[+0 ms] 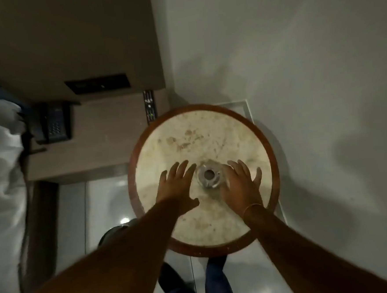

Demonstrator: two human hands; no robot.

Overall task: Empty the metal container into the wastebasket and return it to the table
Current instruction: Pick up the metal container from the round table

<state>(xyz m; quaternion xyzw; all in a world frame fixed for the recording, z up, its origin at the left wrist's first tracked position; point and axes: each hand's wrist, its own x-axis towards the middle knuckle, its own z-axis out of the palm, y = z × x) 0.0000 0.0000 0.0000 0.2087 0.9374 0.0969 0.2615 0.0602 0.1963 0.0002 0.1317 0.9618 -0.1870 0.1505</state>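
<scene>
A small round metal container (pixel 209 175) stands upright near the middle of a round marble-topped table (pixel 201 141) with a reddish wooden rim. My left hand (pixel 176 186) hovers just left of the container, fingers spread, holding nothing. On the other side my right hand (pixel 242 184) is spread flat beside the container, its fingertips close to or touching the metal edge. A dark round wastebasket (pixel 112 234) shows on the floor left of the table, mostly hidden under my left forearm.
A bedside unit (pixel 100 141) with a black telephone (pixel 53 124) stands at the left. A remote control (pixel 150 108) lies at its right edge. White bedding (pixel 1 159) fills the far left. A grey wall (pixel 297 70) runs behind the table. My legs (pixel 197 283) stand on glossy floor tiles.
</scene>
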